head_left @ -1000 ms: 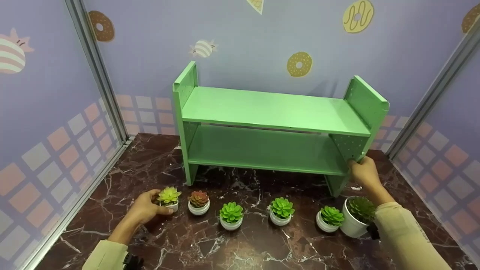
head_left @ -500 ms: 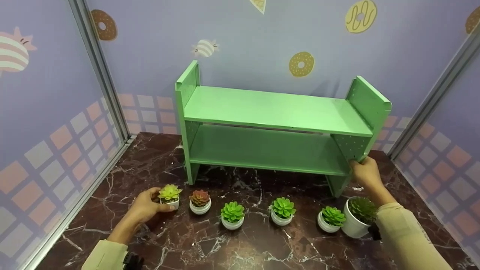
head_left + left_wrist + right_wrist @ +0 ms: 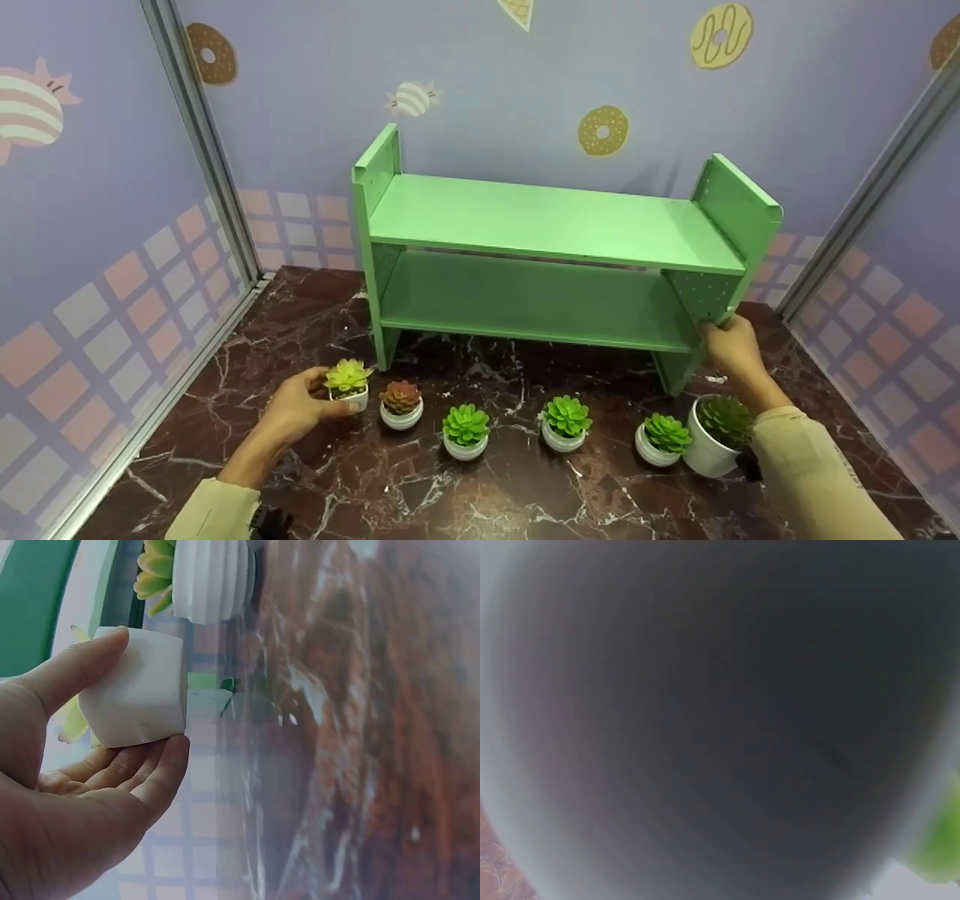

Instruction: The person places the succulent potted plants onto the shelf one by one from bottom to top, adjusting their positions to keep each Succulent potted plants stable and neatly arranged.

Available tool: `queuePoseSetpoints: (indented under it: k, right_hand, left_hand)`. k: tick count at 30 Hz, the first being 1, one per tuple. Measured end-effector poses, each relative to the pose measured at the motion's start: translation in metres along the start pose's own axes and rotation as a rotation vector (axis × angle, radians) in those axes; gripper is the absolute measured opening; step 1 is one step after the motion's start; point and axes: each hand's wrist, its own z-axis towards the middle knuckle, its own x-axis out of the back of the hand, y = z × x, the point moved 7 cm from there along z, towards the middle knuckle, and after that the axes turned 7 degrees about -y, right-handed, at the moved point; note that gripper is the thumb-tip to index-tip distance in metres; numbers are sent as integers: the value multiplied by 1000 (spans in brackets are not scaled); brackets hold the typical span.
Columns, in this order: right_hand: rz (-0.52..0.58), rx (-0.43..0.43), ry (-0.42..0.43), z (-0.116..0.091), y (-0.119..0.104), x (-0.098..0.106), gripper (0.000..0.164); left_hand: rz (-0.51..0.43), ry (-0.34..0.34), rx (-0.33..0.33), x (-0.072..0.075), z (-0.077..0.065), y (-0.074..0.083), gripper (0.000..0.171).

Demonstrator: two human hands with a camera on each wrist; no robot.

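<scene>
Yellow plant [image 3: 348, 381]: off the bench [image 3: 390, 487], toward its left edge, pot pinched between thumb and fingers of left hand [image 3: 298, 405]. Right hand [image 3: 733, 348] grips shelf [image 3: 555, 225] at right end. Step judged: lifting. Next calls for level carrying.

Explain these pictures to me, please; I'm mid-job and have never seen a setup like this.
There is no machine here, just a person's two bare hands. The wide picture comes from a head camera looking forward and down; the others come from cameras on each wrist. The left hand holds a small yellow-green potted plant above the dark marbled table. The right hand grips the side of a green shelf. Five more potted plants stand in front. A dark blur hides most of the right wrist view.
</scene>
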Motion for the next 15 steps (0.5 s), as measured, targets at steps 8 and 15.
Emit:
queuePoseSetpoints:
  k: [8,15]
  right_hand:
    - [-3,17,7,0,-1,0,34]
    - [5,17,9,0,0,1,34]
  left_hand:
    - [-61,11,-31,-5,-1,13,72]
    - [-86,35,-57,-9,-3,22,68]
